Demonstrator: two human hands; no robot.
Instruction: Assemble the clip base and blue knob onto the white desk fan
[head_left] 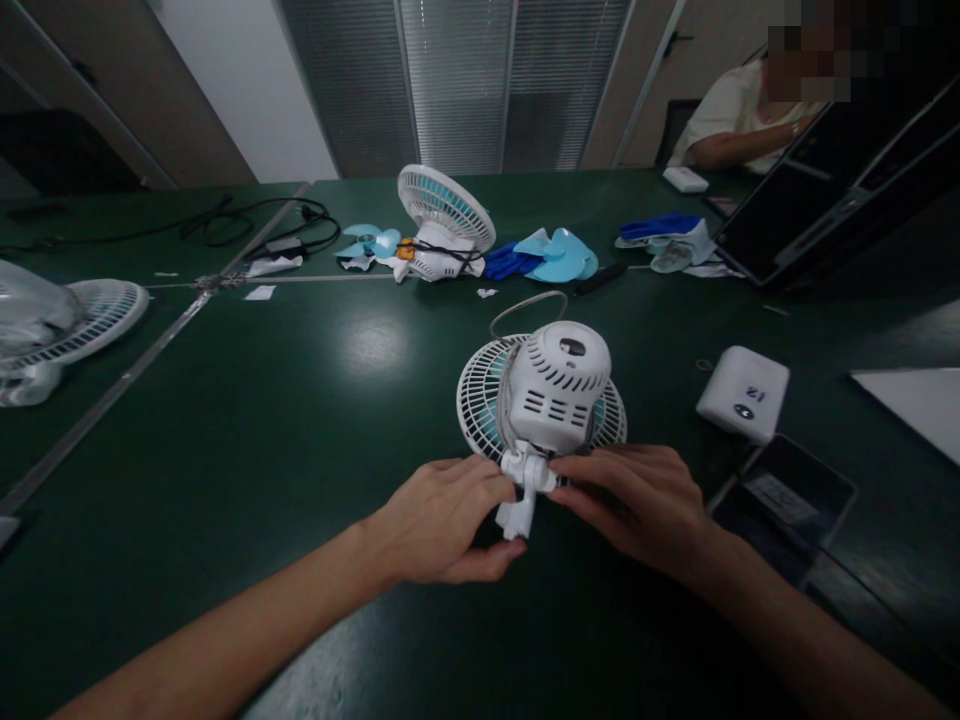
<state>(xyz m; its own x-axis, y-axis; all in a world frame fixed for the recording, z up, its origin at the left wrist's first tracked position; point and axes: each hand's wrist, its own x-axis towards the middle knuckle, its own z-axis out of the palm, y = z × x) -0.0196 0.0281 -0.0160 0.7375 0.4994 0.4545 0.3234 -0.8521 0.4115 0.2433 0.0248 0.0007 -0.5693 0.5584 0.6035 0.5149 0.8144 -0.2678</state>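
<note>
At the far left, a second fan (105,310) is placed well clear of reach. Near the middle, the white mounting bracket (516,518) is grasped by the left hand (450,515), fingers curled at its side; if that hold is loosened, the bracket could be swung about its joint. Behind, the looped cord (525,302) could be snagged if the caged fan (566,390) is turned. This fan is laid grille-down on the green table (315,400), just beyond both hands, and could be rocked by uneven pressure. At the joint, a small part, mostly hidden, is pinched by the right hand (637,495); it could be dropped through a slip. Farther right, the white box (746,395) could be bumped by a wide elbow or wrist movement.
</note>
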